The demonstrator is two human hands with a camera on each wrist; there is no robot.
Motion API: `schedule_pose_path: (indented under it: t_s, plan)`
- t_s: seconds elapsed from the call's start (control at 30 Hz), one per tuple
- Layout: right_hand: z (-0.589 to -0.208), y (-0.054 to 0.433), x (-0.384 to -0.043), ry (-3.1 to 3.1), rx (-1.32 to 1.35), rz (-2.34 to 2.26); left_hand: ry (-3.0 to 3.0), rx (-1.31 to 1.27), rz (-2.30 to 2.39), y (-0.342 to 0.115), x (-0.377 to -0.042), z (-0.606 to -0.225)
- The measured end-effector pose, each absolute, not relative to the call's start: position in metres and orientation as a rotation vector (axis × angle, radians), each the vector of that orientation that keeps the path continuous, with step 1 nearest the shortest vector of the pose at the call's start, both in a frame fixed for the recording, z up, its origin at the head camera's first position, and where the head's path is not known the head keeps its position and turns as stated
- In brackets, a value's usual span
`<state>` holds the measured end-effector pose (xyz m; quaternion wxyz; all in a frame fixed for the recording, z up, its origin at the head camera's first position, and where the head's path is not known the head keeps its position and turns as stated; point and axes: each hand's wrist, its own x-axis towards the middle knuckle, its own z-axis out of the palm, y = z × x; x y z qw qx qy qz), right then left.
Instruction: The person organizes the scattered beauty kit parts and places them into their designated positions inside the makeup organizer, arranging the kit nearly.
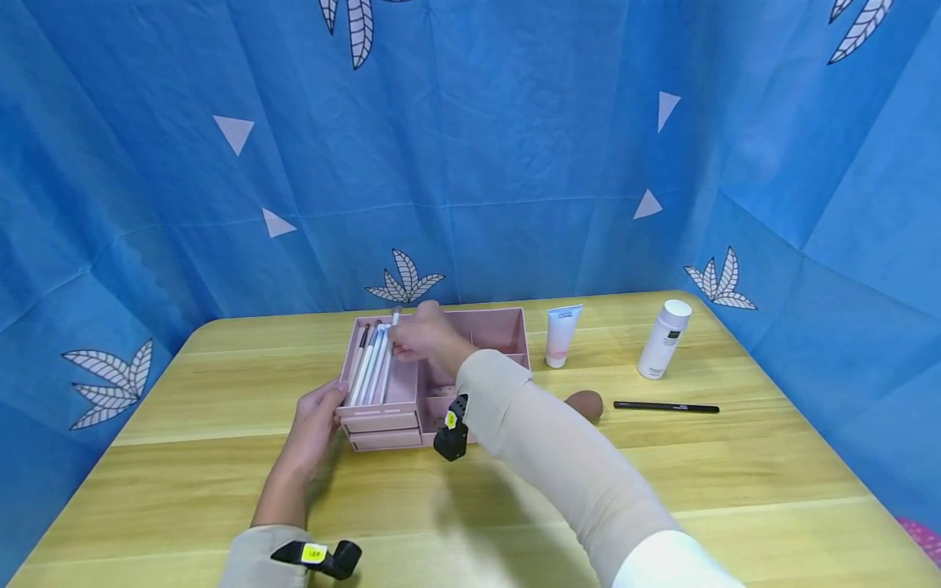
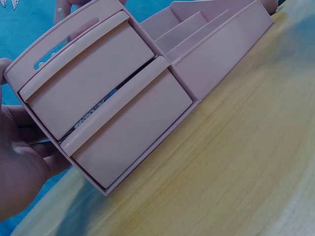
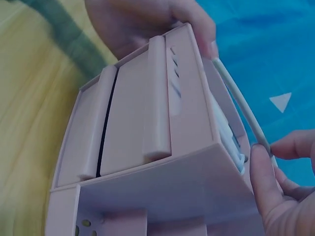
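Slim pale-handled brush (image 3: pixel 241 102) pinched by right hand (image 1: pixel 424 333); pink plastic drawer organizer (image 1: pixel 382 422) gripped by left hand (image 1: pixel 316 420), presumably for steadying.

Standing upright on wooden table (image 1: pixel 235 392): pink organizer (image 1: pixel 399 409), two front drawers (image 2: pixel 93 78) closed, left rim gripped by left hand (image 1: pixel 318 418). Laid side by side in left compartment (image 1: pixel 405 382): pale brushes (image 1: pixel 369 371). Pinched in right hand (image 1: pixel 422 333), slanted: single brush (image 3: pixel 242 104).
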<state>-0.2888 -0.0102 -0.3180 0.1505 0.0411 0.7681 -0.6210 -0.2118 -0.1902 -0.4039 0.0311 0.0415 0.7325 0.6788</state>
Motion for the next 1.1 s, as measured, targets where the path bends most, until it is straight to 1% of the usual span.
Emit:
schedule_pose_path:
  t_s: [0.37, 0.77, 1.1]
  plan:
    - [-0.308, -0.016, -0.289, 2.490, 0.086, -1.476, 2.254, 0.135, 2.088, -0.189, -0.212, -0.403]
    - [-0.315, -0.026, -0.288, 2.788, -0.110, -1.034, 2.254, 0.156, 2.095, -0.189, -0.212, -0.404]
    - [-0.317, -0.030, -0.287, 2.844, -0.194, -0.916, 2.259, 0.159, 2.104, -0.189, -0.212, -0.404]
